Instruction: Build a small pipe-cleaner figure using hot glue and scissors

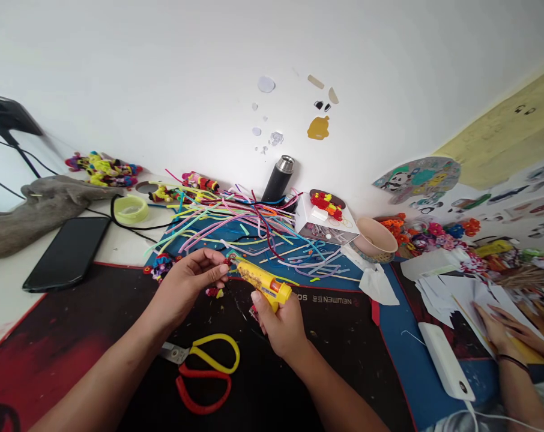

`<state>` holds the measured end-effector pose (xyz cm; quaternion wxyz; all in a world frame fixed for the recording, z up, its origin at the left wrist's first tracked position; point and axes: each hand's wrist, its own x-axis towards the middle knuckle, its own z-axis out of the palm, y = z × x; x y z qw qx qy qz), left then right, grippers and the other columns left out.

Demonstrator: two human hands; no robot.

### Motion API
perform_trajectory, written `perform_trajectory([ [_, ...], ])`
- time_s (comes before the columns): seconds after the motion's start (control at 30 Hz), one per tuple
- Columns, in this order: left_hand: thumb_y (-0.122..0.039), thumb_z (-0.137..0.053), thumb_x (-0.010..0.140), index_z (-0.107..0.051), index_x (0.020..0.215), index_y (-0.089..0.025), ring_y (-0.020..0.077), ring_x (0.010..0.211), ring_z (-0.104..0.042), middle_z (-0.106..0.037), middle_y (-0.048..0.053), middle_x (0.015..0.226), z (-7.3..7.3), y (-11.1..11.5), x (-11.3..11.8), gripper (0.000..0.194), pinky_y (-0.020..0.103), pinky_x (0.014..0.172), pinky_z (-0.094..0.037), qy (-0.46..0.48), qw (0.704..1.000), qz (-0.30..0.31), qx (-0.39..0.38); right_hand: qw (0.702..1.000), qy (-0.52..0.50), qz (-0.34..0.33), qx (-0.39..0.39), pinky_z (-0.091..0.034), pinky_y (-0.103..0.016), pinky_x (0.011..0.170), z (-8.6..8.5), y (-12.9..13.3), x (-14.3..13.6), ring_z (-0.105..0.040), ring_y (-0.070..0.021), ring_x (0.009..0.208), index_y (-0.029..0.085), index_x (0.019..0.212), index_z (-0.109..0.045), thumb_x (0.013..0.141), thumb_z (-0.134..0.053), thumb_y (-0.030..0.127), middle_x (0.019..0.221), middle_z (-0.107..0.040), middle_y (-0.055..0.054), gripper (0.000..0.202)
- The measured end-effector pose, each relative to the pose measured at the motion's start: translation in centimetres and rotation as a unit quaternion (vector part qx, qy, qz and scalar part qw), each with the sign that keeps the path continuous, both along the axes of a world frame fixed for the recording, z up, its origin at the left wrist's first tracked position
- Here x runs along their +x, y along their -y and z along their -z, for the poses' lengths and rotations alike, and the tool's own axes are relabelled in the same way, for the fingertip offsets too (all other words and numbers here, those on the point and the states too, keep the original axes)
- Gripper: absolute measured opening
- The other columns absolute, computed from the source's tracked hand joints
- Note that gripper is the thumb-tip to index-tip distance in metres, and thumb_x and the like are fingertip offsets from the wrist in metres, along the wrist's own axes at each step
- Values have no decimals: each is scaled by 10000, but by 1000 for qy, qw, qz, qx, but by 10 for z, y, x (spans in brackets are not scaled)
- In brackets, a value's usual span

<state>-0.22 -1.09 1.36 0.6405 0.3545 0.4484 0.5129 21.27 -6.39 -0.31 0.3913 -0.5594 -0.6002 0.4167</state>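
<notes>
My right hand is wrapped round the handle of a yellow hot glue gun. Its nozzle points left, toward my left hand. Between the thumb and fingers of that hand sits a small dark red piece, too small to name; the nozzle tip is at or very near it, and I cannot tell whether they touch. Below my hands, scissors with one yellow and one red handle lie on the black mat. A small red and yellow piece lies just under my left fingertips.
Many coloured pipe cleaners spread behind my hands, near a black flask and a white box. A phone and a tape roll lie left. At right, another person's hands rest on papers beside a white device.
</notes>
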Motion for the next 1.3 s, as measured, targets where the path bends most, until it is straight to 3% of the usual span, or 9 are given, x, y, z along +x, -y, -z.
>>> perform_trajectory([
  [0.17, -505, -1077, 628, -775, 890, -186, 153, 663, -669, -744, 15, 800, 6, -1, -2, 511, 248, 581, -535, -14, 1000, 14, 5, 999, -41, -5, -15, -380, -264, 465, -2, 2, -1, -504, -159, 483, 196, 885, -773, 1008, -657, 716, 478, -495, 35, 547],
  [0.33, -437, -1090, 631, -782, 927, -182, 140, 666, -671, -737, 9, 816, 14, -4, -6, 497, 234, 607, -565, 13, 1000, -7, -3, 981, -185, 21, -61, -343, -240, 430, -10, 6, -1, -427, -102, 377, 171, 850, -733, 907, -745, 795, 462, -471, 69, 627],
  [0.5, -426, -1110, 603, -833, 992, -192, 145, 685, -680, -759, 30, 849, 14, -3, -5, 532, 227, 617, -594, 44, 999, -9, -20, 918, -357, 147, -95, -246, -214, 354, -20, 9, 19, -389, -94, 337, 164, 928, -752, 822, -812, 818, 470, -441, 95, 665],
  [0.6, -445, -1115, 581, -849, 957, -203, 157, 698, -686, -757, 32, 830, 12, -1, -3, 520, 219, 597, -588, 40, 999, -3, -25, 871, -419, 227, -119, -254, -190, 355, -19, 15, 40, -459, -98, 389, 170, 993, -773, 789, -854, 808, 517, -487, 84, 675],
  [0.7, -480, -1123, 531, -874, 925, -218, 157, 712, -675, -779, 41, 883, 7, 1, -1, 535, 214, 586, -583, 26, 999, -5, -35, 840, -439, 274, -165, -332, -180, 381, -17, 27, 58, -625, -135, 510, 170, 1106, -791, 875, -828, 747, 636, -643, 21, 623],
  [0.87, -542, -1124, 474, -906, 913, -244, 174, 738, -659, -791, 52, 876, 3, 4, 3, 574, 218, 582, -574, 13, 998, 5, -58, 799, -439, 329, -247, -497, -194, 481, -13, 47, 75, -757, -156, 640, 175, 1199, -781, 1138, -535, 612, 924, -827, -89, 505],
  [1.03, -538, -1127, 465, -896, 867, -246, 177, 745, -671, -774, 41, 832, 3, 5, 7, 548, 221, 602, -582, 12, 997, 24, -68, 780, -440, 321, -306, -447, -168, 430, -13, 57, 87, -747, -142, 596, 170, 1203, -770, 1175, -416, 625, 962, -848, -113, 577],
  [1.17, -534, -1132, 432, -884, 820, -237, 178, 712, -673, -759, 37, 762, -4, 8, 11, 549, 226, 585, -572, 21, 997, 22, -70, 768, -456, 301, -335, -339, -149, 359, -9, 62, 92, -620, -91, 440, 131, 1194, -771, 1174, -346, 682, 776, -793, -70, 696],
  [1.3, -492, -1145, 387, -865, 767, -207, 165, 674, -680, -754, 42, 721, -11, 10, 14, 551, 215, 575, -553, 45, 995, 21, -87, 809, -394, 226, -373, -290, -153, 333, 2, 73, 92, -581, -101, 394, 119, 1064, -776, 1107, -464, 764, 628, -722, -39, 718],
])
